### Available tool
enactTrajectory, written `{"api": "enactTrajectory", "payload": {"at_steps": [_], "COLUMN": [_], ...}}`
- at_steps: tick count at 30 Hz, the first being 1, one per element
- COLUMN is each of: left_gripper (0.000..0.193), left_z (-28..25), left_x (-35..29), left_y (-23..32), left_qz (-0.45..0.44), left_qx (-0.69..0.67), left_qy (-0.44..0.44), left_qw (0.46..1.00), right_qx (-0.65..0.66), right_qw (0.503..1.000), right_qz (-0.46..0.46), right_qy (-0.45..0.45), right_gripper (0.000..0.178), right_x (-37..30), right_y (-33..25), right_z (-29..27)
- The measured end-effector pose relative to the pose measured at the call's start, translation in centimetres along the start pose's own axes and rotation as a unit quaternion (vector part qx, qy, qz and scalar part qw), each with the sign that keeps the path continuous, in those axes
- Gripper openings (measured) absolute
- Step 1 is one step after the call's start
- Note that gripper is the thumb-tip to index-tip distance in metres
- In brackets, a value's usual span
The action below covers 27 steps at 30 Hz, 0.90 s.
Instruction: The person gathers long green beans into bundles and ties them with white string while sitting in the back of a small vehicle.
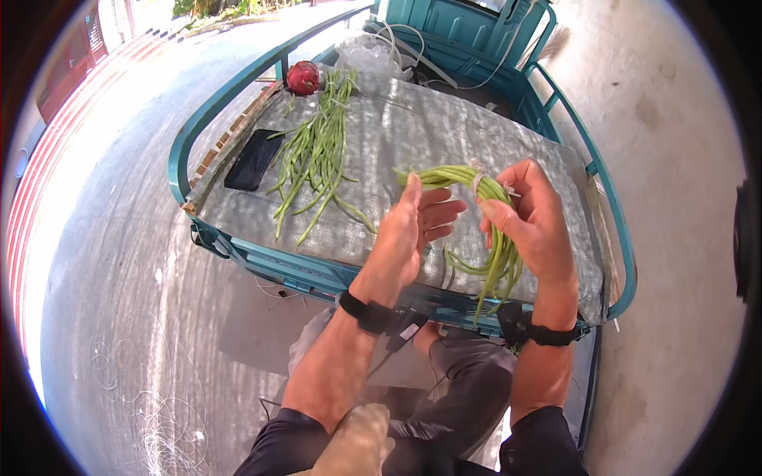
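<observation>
No text, number or sign can be read. A pale label (409, 332) is seen on a black box (417, 319) beside the left wristband (366, 312), below the near edge of the cart (298, 268), but nothing on it is legible.

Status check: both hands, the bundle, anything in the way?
Right hand: gripping tied bean bundle. Left hand: open by bundle's left end, contact unclear. Second bean bunch, black phone: off left, not in the way.
</observation>
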<state>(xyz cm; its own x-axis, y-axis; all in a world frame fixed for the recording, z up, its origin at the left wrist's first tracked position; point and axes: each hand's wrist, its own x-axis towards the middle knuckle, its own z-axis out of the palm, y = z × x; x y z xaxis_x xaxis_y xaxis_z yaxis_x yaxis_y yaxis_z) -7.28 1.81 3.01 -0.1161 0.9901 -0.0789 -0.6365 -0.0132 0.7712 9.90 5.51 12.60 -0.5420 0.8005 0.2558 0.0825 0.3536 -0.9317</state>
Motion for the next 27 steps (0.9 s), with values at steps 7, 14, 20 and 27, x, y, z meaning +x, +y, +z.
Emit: {"api": "enactTrajectory", "payload": {"at_steps": [7,14,20,27], "left_gripper": [0.055,0.050,0.053,0.050], "left_z": [1.6,-0.4,-0.3,1.0], "left_x": [-0.7,0.4,0.5,0.3], "left_y": [0.1,0.5,0.1,-1.1], "left_qz": [0.013,0.032,0.015,0.018], "left_qx": [-0.158,-0.177,-0.194,-0.235], "left_qy": [-0.063,-0.116,-0.114,-0.162], "left_qw": [0.985,0.977,0.974,0.958], "right_qx": [-0.078,-0.144,-0.016,-0.031], "right_qw": [0.996,0.983,0.999,0.994], "right_qz": [-0.015,-0.035,-0.010,-0.005], "right_qy": [0.032,-0.104,0.032,0.108], "right_gripper": [0.034,0.039,0.026,0.020], "right_x": [-5.0,-6.2,-6.4,-6.7], "right_y": [1.5,3.6,4.7,5.6], "right_z": [4.2,2.8,2.4,2.3]}}
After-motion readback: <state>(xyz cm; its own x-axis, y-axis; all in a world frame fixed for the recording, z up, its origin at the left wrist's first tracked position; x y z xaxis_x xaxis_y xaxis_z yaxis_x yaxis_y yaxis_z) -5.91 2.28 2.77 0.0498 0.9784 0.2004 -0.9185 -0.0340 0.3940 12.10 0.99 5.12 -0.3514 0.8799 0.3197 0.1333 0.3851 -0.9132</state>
